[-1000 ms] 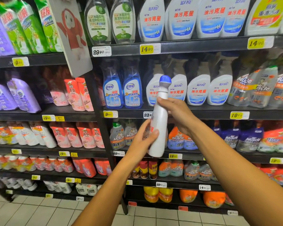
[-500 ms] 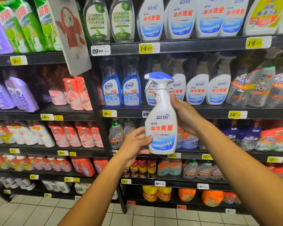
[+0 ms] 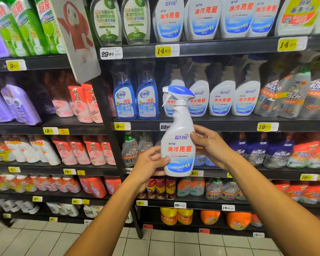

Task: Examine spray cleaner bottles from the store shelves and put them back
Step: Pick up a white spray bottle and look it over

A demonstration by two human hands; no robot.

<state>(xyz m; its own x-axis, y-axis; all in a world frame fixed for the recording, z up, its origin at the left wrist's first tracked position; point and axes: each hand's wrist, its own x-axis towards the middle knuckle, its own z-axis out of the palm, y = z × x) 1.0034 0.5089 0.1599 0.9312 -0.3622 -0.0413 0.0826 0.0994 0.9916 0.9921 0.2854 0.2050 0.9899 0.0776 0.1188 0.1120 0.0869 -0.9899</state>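
A: Two hands carry one spray bottle (image 3: 179, 145), upright, before the shelves: left hand (image 3: 149, 164) pinching its lower edge, right hand (image 3: 208, 143) curled round its side.

B: Risk?

A: Light holds; a slip drops it. Behind, four matching bottles (image 3: 222, 97), two blue bottles (image 3: 135, 100).

My one head view faces the shelves (image 3: 211, 124) square-on at arm's reach, tilted slightly down; floor tiles (image 3: 44, 242) show at six o'clock.
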